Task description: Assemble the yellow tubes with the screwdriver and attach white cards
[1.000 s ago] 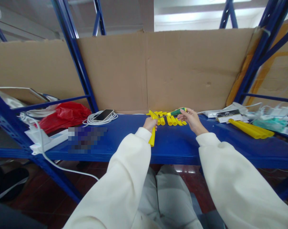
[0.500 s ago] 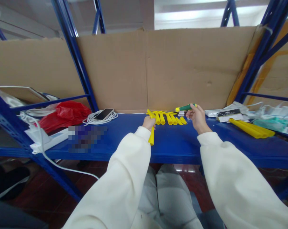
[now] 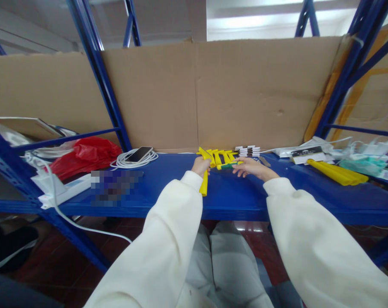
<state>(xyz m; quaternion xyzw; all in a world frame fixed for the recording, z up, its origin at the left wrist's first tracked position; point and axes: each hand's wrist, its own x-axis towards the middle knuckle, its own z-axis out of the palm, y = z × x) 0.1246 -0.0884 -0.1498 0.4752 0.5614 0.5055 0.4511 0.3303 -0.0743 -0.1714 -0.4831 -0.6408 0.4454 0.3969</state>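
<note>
My left hand [image 3: 201, 166] is closed round a yellow tube [image 3: 204, 185], which slants with its wide end toward me. Between thumb and fingers, my right hand [image 3: 249, 168] holds a green and yellow stick [image 3: 229, 165] that lies nearly level, its yellow tip close to the held tube. Whether the tip touches the tube cannot be made out. Behind both hands, several yellow pieces [image 3: 217, 156] stand in a row on the blue shelf [image 3: 235, 192], partly hidden by the stick. Small white and dark items [image 3: 247, 150] are stacked right of them.
On the left are a phone [image 3: 139, 154] on a coiled white cable [image 3: 117, 161], a red bag [image 3: 88, 155] and a white power strip [image 3: 72, 188]. To the right lie yellow tubes [image 3: 338, 173], a small box [image 3: 307, 155] and green masks [image 3: 362, 164]. Cardboard [image 3: 245, 94] closes the back.
My right hand has moved left and down with the green stick, from above the stacked items to beside the held tube. My left hand has stayed nearly still.
</note>
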